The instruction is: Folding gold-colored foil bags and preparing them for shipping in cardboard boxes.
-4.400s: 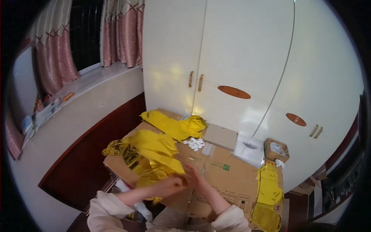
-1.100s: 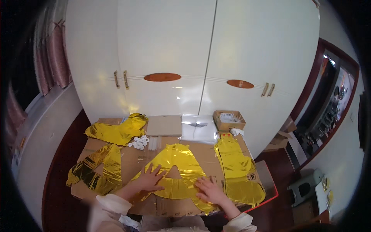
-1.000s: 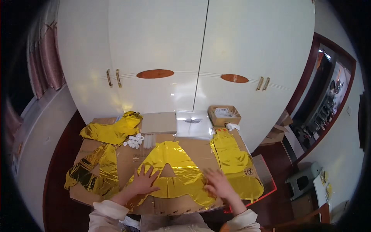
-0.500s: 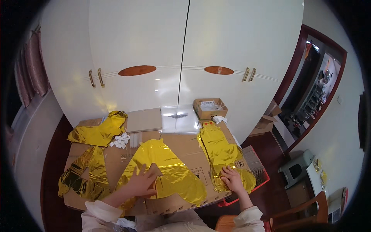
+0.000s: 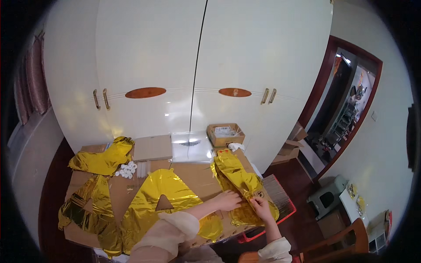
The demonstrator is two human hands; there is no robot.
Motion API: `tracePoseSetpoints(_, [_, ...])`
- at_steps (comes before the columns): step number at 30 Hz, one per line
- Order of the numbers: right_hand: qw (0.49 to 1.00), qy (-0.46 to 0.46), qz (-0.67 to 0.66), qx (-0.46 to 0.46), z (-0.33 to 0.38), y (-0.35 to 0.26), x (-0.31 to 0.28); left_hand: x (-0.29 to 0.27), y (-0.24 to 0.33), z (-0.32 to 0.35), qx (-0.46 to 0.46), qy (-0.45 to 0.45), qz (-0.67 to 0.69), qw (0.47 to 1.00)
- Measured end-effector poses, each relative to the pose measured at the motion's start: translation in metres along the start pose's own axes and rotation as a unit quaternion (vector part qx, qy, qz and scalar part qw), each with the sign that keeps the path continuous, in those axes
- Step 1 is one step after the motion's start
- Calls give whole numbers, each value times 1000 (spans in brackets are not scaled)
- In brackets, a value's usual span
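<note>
At the right of the cardboard-covered table lies a stack of flat gold foil balloons (image 5: 232, 168). My right hand (image 5: 262, 207) pinches the edge of the foil there, lifting it a little into a fold. Beside it my left hand (image 5: 229, 200) rests on the same foil with its fingers stretched out. Under my left forearm lies a flat A-shaped gold foil balloon (image 5: 164, 182), partly hidden by the sleeve. Another A-shaped foil balloon (image 5: 100, 195) is at the left, and a crumpled gold foil balloon (image 5: 103, 160) lies behind it.
White ribbon rolls (image 5: 127, 170) and clear tubes (image 5: 143, 168) sit near the back left. Clear plastic bags (image 5: 192, 151) and a small cardboard box (image 5: 226, 134) stand along the white cupboard (image 5: 149, 52). A red crate (image 5: 283, 215) of thin sticks is off the right edge.
My left hand has moved right, from the middle A-shaped balloon to the right-hand stack. My right hand now pinches the foil where it lay on it before. The view has shifted slightly.
</note>
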State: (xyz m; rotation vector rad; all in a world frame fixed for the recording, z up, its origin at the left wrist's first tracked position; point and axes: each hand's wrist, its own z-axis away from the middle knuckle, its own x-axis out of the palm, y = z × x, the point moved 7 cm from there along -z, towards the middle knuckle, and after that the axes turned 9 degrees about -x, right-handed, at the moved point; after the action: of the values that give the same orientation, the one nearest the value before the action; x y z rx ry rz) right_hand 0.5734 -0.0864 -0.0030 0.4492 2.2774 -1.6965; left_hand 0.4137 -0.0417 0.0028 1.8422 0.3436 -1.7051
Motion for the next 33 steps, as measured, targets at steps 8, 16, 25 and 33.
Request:
tracePoseSetpoints(8, [948,-76,225,-213,5,-116,-8,10,-110,-72,-164,114,-45,979])
tracePoseSetpoints(16, [958,-62,228,-162,48,-149,-32,-5,-112,-94,-151,95,-118,977])
tracePoseSetpoints(25, [913,-124,247,-300,77,-210,41,1,-152,-40,-130,83,339,928])
tracePoseSetpoints(33, [828,-244,266,-428,79,-213,171,-67,-140,180,-162,-3,880,448])
